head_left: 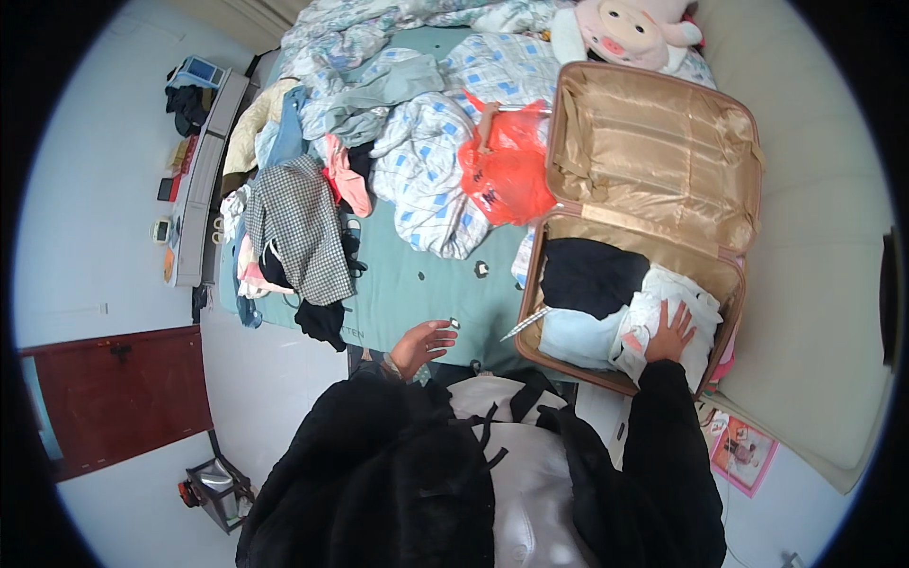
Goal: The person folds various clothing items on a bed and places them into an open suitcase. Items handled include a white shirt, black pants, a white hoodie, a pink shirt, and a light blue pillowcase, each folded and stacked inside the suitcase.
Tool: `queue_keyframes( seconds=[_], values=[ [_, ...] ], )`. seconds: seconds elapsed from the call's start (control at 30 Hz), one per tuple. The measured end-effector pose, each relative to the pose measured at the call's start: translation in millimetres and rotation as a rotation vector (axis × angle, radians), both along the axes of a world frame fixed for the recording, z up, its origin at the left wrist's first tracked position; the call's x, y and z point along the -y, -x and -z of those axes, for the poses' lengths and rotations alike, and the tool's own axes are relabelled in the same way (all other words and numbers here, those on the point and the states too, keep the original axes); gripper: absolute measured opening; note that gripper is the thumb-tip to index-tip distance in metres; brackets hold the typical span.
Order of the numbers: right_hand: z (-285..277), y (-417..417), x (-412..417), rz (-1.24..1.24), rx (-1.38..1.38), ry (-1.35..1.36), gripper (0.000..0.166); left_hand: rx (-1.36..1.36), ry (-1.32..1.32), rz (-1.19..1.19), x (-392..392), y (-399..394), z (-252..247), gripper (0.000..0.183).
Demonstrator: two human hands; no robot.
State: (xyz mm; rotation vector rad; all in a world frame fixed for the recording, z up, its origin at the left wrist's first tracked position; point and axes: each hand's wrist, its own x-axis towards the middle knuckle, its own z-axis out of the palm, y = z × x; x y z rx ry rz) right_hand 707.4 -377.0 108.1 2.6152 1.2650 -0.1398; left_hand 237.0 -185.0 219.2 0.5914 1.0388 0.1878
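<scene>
On the right of the bed lies an opened suitcase [525, 302], its lid half [657, 142] lined in tan satin and folded back. My right hand [671, 334] rests flat, fingers spread, on folded white clothing [699, 298] in the lower half. Beside that clothing are a folded black garment [596, 273] and a pale blue garment [579, 337]. A striped strip of cloth [525, 323] pokes out over the suitcase's left rim. Over the near edge of the bed hovers my left hand [422, 348], fingers apart and holding nothing.
Loose clothes, with a checked garment [302, 227] on top, heap up on the bed's left side. Against the suitcase sits a red plastic bag [508, 170]. Rumpled bedding [429, 170] and a pink pig plush [625, 32] lie farther back. A pink-framed picture [743, 453] stands low at right.
</scene>
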Motion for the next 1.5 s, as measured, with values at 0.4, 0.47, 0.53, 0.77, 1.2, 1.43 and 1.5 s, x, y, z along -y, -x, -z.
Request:
queue_keyframes(
  seconds=[0.4,0.47,0.53,0.77,1.2,1.43,1.5],
  values=[
    [-66.2,62.5,-19.9,-0.127,-0.034,-0.266,0.064,-0.286,-0.168,-0.117,-96.5,109.8,63.7,0.034],
    [-72.5,87.2,-20.6,-0.184,-0.127,-0.331,0.06,-0.277,-0.204,-0.172,-132.1,134.4,77.3,0.031],
    [-79.1,116.0,-19.4,-0.188,-0.271,-0.307,0.059,-0.323,-0.263,-0.214,-171.0,152.1,94.7,0.029],
    [-84.1,196.1,28.1,-0.066,-0.583,-0.185,0.051,-0.445,-0.678,-0.323,-338.1,180.4,199.3,0.041],
    [-117.5,271.1,95.8,0.541,-0.64,-0.081,0.042,0.189,-0.052,-1.163,-460.4,113.4,204.6,0.02],
    [-106.1,254.3,24.0,0.431,-0.717,0.053,0.037,0.342,-0.22,-0.988,-395.1,146.5,199.1,0.015],
    [-126.3,271.6,-43.5,0.337,-0.753,-0.042,0.037,0.089,-0.438,-0.831,-351.8,149.6,174.8,0.004]
  ],
)
